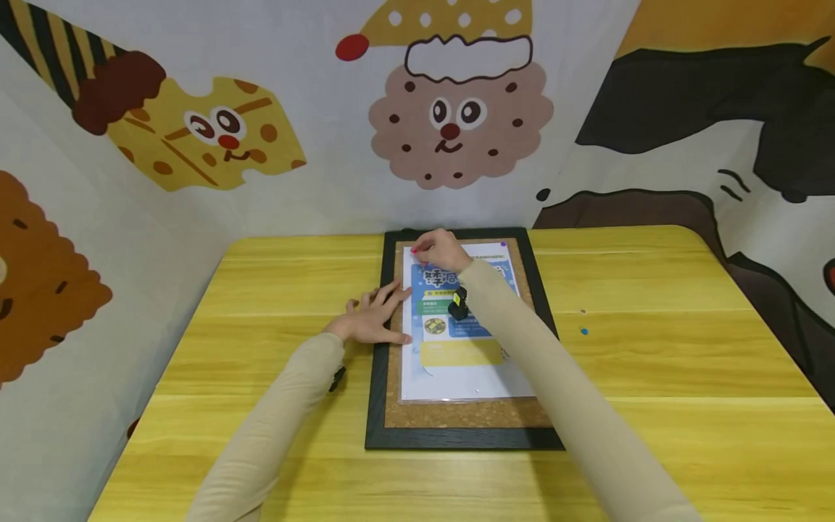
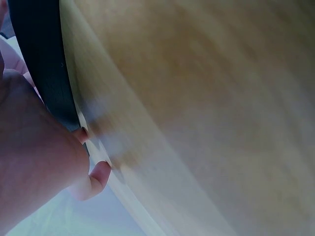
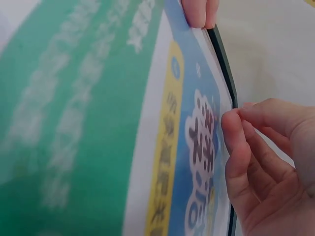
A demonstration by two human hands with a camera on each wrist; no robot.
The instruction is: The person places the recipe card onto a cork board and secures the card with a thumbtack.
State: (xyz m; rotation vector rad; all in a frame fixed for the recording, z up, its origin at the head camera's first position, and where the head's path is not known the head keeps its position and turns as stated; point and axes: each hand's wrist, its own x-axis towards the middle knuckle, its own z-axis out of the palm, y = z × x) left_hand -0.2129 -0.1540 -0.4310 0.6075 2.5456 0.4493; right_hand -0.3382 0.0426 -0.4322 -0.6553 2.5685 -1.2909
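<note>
A laminated poster point(image 1: 461, 380) with blue, green and yellow print lies on a cork board point(image 1: 470, 417) in a black frame point(image 1: 457, 438). At the poster's top left corner, my right hand point(image 1: 445, 251) pinches a small pinkish-red pushpin point(image 1: 414, 250). In the right wrist view the right hand point(image 3: 268, 157) has thumb and fingertips together at the poster's edge, hiding the pin. My left hand point(image 1: 373, 317) spreads over the board's left side, its fingertips and thumb resting on the poster's left edge. A purple pushpin point(image 1: 503, 244) sits at the top right corner.
Right of the board, a blue pushpin point(image 1: 584, 331) and a tiny pale piece point(image 1: 583, 312) lie on the yellow wooden table point(image 1: 652, 290). Behind the table's back edge stands a cartoon-printed wall point(image 1: 326, 203), close to the board's top.
</note>
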